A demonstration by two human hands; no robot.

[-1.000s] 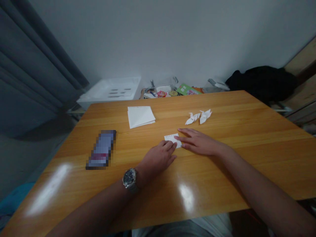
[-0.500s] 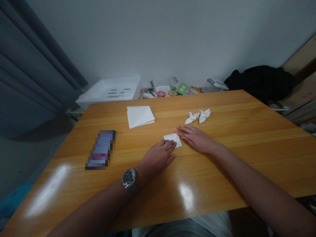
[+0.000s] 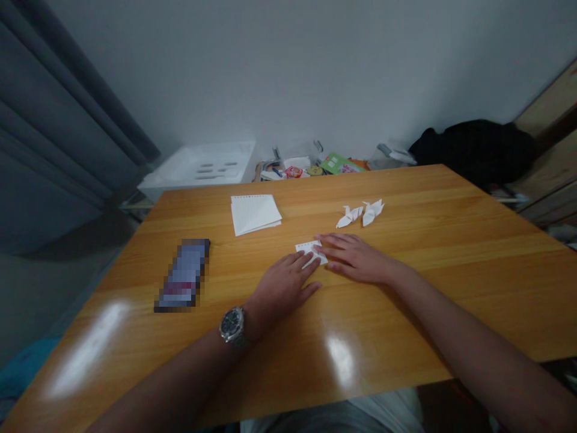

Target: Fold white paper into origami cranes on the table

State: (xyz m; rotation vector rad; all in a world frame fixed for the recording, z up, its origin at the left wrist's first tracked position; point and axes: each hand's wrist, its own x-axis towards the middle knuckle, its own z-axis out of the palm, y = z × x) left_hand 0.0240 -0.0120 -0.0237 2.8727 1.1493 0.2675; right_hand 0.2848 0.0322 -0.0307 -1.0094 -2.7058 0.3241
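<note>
Between the earlier frame and now, the small folded paper (image 3: 306, 247) slides a little to the left on the wooden surface (image 3: 288, 361), the left hand (image 3: 286, 282) spreads its fingers apart, and the right hand (image 3: 354, 258) comes in over the paper's right edge. Seen from the head camera, the paper lies flat near the middle of the surface, between the two hands. Its edge with the row of punched holes points away from the person and runs roughly left to right, the right end slightly farther off. It looks wider than deep, though fingers cover much of it, so its long axis is hard to judge. Left fingertips rest on its near part, the hand laid flat and grasping nothing; the right hand is likewise flat, fingers loosely fanned. Just beyond the right hand sit two folded paper birds (image 3: 372, 212), each slanting from near left to far right. Ruled sheets (image 3: 255, 214) lie farther left, and a blurred phone (image 3: 183, 275) slants likewise on the left.
</note>
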